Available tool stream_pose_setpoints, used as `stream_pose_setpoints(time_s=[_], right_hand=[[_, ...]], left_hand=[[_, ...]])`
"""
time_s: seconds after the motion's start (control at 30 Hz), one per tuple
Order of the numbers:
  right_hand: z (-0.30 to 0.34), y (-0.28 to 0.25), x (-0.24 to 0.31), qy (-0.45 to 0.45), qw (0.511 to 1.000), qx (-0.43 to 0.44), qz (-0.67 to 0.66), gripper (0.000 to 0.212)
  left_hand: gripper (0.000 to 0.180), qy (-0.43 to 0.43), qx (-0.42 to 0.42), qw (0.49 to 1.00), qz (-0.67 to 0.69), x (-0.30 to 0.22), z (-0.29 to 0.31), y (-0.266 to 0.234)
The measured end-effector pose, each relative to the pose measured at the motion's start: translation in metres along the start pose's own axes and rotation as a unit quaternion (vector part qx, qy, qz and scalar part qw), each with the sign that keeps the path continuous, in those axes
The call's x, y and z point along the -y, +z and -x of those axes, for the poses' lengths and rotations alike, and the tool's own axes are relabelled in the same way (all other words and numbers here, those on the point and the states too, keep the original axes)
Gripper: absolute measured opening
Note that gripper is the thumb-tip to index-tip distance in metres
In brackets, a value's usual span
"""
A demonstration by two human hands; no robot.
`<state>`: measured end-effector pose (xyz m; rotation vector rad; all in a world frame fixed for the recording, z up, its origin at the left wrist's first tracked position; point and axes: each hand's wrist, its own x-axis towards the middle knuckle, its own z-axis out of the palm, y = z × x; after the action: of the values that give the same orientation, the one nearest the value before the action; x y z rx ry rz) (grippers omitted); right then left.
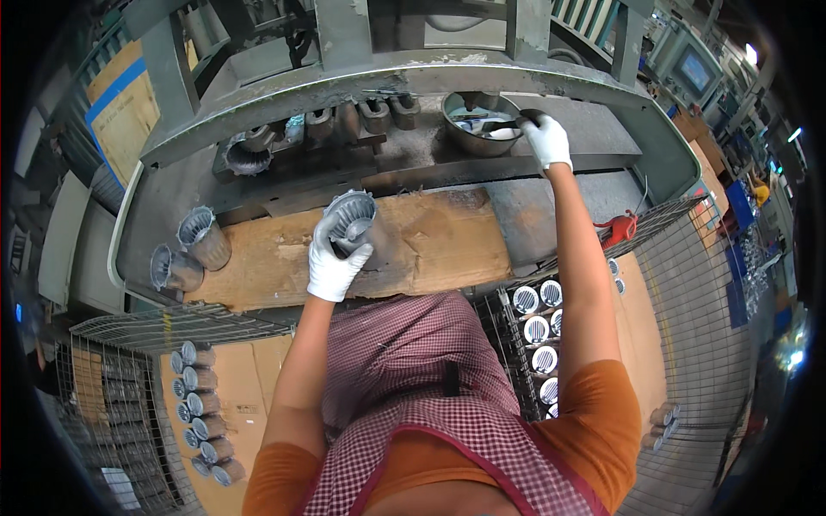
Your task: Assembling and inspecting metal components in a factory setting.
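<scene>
My left hand point(334, 265), in a white glove, is wrapped round a grey ribbed metal cup point(351, 209). Its open end faces up above the cardboard sheet point(447, 245) on the bench. At the back right, my gloved right hand point(548, 143) grips a dark-handled tool point(506, 125) at the rim of a round metal bowl point(475, 146). The tool's working end is hard to make out among the things in the bowl. Two similar ribbed cups, one standing point(211, 245) and one tilted point(181, 272), are at the bench's left end.
Another ribbed metal cup point(247, 160) lies by the dark metal blocks point(375, 114) at the back. A machine beam point(413, 80) crosses above the bench. Wire baskets hold finished-looking cups point(205, 404) at lower left and round-ended parts point(535, 329) at right. A red cloth point(621, 227) hangs there.
</scene>
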<state>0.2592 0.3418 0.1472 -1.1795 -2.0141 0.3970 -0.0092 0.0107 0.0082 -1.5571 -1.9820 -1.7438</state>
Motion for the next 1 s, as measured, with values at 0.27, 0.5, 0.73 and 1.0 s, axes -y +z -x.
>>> stream_pose_setpoints(time_s=[0.27, 0.5, 0.73, 1.0], right_hand=[[0.034, -0.009, 0.009, -0.026, 0.985, 0.040, 0.168, 0.032], [0.060, 0.025, -0.009, -0.036, 0.986, -0.103, 0.125, 0.033], [0.101, 0.067, 0.076, -0.093, 0.955, -0.128, -0.253, 0.032], [0.029, 0.077, 0.168, -0.333, 0.936, -0.109, 0.027, 0.017]], left_hand=[[0.083, 0.006, 0.021, 1.000, 0.013, 0.005, 0.001, -0.001], [0.079, 0.006, -0.021, 1.000, -0.003, -0.005, -0.004, 0.001], [0.075, 0.009, -0.016, 1.000, -0.004, -0.018, -0.009, -0.006], [0.073, 0.016, -0.006, 1.000, -0.005, -0.020, -0.012, -0.007]])
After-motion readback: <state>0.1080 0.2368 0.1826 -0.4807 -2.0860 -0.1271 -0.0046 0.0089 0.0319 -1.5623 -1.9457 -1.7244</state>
